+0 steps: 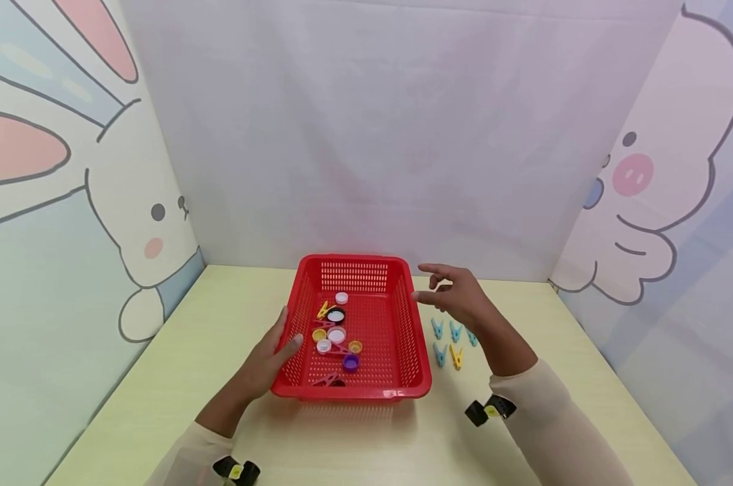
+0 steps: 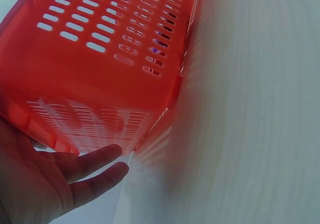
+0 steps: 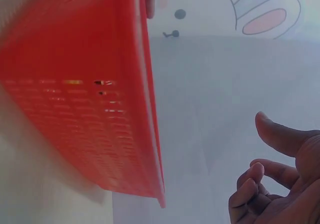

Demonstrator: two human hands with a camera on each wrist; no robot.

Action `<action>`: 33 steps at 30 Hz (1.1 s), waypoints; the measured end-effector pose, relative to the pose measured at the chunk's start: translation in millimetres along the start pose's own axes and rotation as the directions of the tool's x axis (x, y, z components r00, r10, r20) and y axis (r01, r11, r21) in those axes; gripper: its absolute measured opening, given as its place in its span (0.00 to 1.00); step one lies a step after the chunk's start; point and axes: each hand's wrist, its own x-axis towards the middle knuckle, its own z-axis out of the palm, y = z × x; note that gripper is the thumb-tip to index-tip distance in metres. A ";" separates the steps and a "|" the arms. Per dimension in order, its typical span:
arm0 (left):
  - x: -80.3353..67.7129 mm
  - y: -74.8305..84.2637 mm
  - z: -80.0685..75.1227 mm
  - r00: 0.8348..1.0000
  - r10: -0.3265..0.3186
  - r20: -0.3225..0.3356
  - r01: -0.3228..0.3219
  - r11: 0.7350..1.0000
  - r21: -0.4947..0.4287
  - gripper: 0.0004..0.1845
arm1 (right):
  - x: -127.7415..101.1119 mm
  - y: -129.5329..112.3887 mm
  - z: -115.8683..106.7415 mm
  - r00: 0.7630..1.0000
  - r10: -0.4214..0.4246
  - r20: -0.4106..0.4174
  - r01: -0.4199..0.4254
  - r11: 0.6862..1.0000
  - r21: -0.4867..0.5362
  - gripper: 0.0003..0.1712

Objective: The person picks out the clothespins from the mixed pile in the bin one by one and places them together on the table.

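A: While the left hand (image 1: pixel 263 368) lies with straight fingers against the lower-left wall of the red basket (image 1: pixel 403 317), it grips nothing.

B: Noted. Right hand (image 1: pixel 457 297), right of centre, hovers beside the far corner, fingers loosely curled, empty.

A: Basket sits mid-frame on the table (image 1: pixel 190 351). Bottle caps (image 1: pixel 336 334) and pegs loose inside.

B: Risk: a one-sided push could skid or tip it, scattering caps, or sweep the clothespins (image 1: pixel 451 341) lying just right.

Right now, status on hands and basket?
Left hand open, touching red basket left wall. Right hand open, clear of rim. Clothespins on table beside it.
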 end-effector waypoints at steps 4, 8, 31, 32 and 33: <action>-0.3 1.2 -0.3 1.000 -0.002 0.000 0.002 1.000 0.003 0.54 | 8.8 -14.8 3.1 1.000 -0.010 0.009 0.009 0.999 0.047 0.40; -0.5 2.5 -0.4 1.000 -0.011 -0.007 0.011 1.000 0.010 0.55 | 20.4 -29.2 7.1 1.000 -0.015 0.015 0.014 0.996 0.083 0.39; -1.7 1.4 1.3 1.000 -0.014 -0.020 0.015 0.999 0.029 0.54 | 84.0 -69.9 72.6 0.976 0.213 0.054 -0.216 0.888 0.405 0.29; -1.7 1.3 1.3 1.000 -0.012 -0.020 0.013 0.999 0.029 0.54 | 86.0 -70.3 76.5 0.969 0.239 0.066 -0.244 0.872 0.424 0.29; -1.7 1.3 1.3 1.000 -0.010 -0.019 0.011 1.000 0.029 0.54 | 88.9 -70.1 80.2 0.964 0.255 0.077 -0.262 0.861 0.437 0.28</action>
